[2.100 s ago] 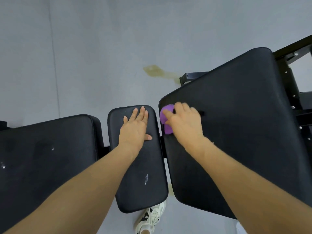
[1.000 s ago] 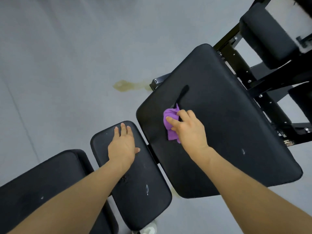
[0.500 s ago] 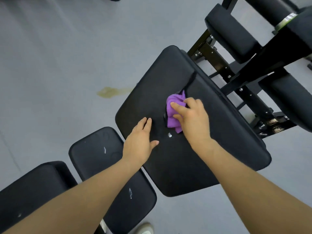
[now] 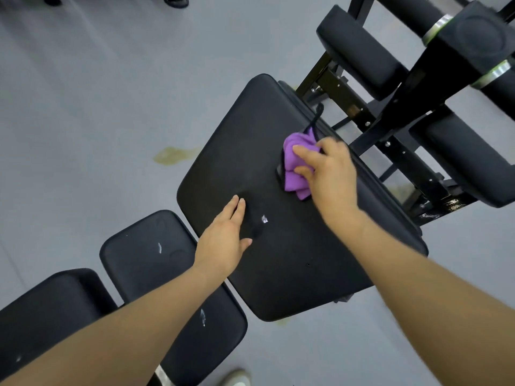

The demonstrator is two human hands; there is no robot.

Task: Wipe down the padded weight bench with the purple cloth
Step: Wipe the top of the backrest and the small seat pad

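Purple cloth (image 4: 295, 165), bunched under the right hand (image 4: 327, 174) whose grip is clamped on it, sits high on the large bench pad (image 4: 292, 260); it could snag the black strap (image 4: 316, 118), while the flat, open left hand (image 4: 224, 238) braces below.

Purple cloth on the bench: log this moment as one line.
stage: wiping | right hand: pressing purple cloth on large pad | left hand: flat on same pad | small pad: untouched
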